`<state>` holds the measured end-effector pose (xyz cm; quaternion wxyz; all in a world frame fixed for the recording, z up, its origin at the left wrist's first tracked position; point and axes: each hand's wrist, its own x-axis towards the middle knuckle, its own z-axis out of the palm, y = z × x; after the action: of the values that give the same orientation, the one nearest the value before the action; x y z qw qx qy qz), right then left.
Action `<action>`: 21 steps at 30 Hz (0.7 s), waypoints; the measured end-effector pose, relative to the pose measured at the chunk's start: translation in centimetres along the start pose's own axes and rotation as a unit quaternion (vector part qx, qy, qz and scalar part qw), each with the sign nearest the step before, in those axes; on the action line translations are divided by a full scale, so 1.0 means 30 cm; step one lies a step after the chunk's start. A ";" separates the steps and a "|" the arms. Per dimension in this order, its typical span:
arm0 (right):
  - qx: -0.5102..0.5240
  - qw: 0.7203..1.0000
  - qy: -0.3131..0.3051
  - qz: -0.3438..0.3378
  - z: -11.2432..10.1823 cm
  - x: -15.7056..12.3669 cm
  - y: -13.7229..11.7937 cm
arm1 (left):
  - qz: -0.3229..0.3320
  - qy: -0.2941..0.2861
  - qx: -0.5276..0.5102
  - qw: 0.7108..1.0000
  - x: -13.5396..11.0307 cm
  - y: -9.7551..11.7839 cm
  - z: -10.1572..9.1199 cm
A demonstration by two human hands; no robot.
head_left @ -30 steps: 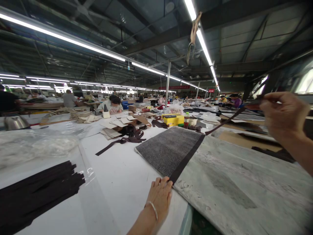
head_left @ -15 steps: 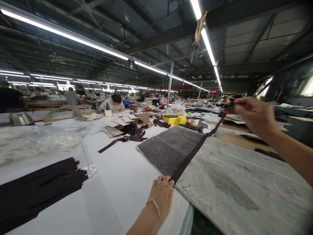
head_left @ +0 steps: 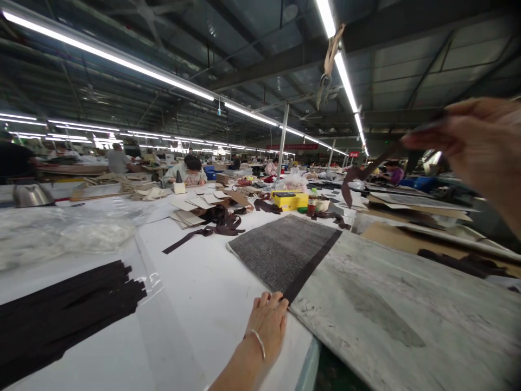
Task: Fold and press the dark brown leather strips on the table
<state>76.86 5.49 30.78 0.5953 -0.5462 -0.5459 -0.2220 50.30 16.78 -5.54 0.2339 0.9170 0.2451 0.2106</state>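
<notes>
A grey textured panel [head_left: 280, 250] lies on a pale, stained board [head_left: 407, 288], with a dark fabric strip [head_left: 315, 263] running straight along its right edge. My left hand [head_left: 266, 320], a bangle on its wrist, is closed with curled fingers over the near end of that strip at the board's edge. Its fingertips are partly hidden. Raised at the upper right, my right hand [head_left: 480, 141] is blurred by motion and pinches a loose dark strip [head_left: 354, 176]. The free end of this strip hangs in the air above the table.
Dark cut strips [head_left: 69, 315] lie in a flat bundle at left, by clear plastic bags [head_left: 81, 233]. Card pieces [head_left: 191, 209], tangled dark ribbon [head_left: 222, 217] and a yellow box [head_left: 290, 200] sit farther back. Boards [head_left: 423, 203] are stacked at right. A co-worker [head_left: 187, 171] sits across.
My right hand has moved up and right, closer to the camera. Its strip, earlier running on from the one along the panel, now hangs separate. My left hand has stayed in place.
</notes>
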 end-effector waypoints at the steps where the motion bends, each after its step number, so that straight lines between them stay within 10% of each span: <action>1: 0.030 0.997 -0.058 0.037 0.029 -0.030 -0.015 | -0.004 0.004 -0.018 1.000 0.001 -0.001 0.002; 7: 0.062 0.886 -0.444 0.114 0.318 -0.393 -0.095 | -0.110 0.068 -0.186 0.974 -0.031 -0.052 -0.088; 15: 0.112 0.831 -0.542 -0.055 0.671 -0.767 -0.373 | -0.194 0.198 -0.358 0.892 -0.437 -0.061 -0.457; 21: 0.205 0.788 -0.574 -0.089 0.864 -0.966 -0.572 | -0.239 0.312 -0.363 0.845 -0.700 -0.015 -0.530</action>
<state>42.69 13.77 6.93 0.2483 -0.3873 -0.8656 0.1977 25.56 10.80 1.28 0.5040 0.5660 0.4228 0.4968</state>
